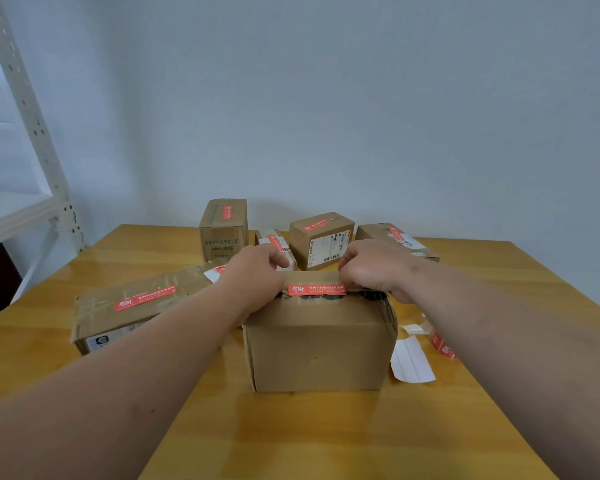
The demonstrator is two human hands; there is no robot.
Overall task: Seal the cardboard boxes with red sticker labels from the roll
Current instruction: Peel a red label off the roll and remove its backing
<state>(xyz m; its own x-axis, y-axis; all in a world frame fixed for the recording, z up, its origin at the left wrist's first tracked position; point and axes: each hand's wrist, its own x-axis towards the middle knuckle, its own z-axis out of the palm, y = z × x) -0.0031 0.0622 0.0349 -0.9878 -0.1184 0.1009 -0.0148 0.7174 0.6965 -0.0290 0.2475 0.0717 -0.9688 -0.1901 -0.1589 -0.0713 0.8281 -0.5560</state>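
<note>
A: Cardboard box (317, 344) at centre of wooden surface (291, 438), nearest the camera. Red sticker label (316, 289) laid lengthwise along top seam.

B: Position of hands?

A: Left hand (257, 271) on top at label's left end, fingers (278, 258) curled down onto the box top. Right hand (371, 268) at label's right end, fingers curled over the top edge. Both resting against the box; whether pinching the label, cannot tell.

B: Label supply?

A: Roll of red stickers (442, 346) right of the box, partly hidden behind the right forearm. White backing strip (413, 363) lying flat just beside the box's right side.

B: Other cartons?

A: Long flat box (136, 306) to the left, red label on its top. Four more labelled boxes at the far edge: upright HYNAUT box (223, 225), small low box (274, 240), barcode-labelled box (321, 239), tilted box (395, 240). White metal shelving (21, 168) at far left.
</note>
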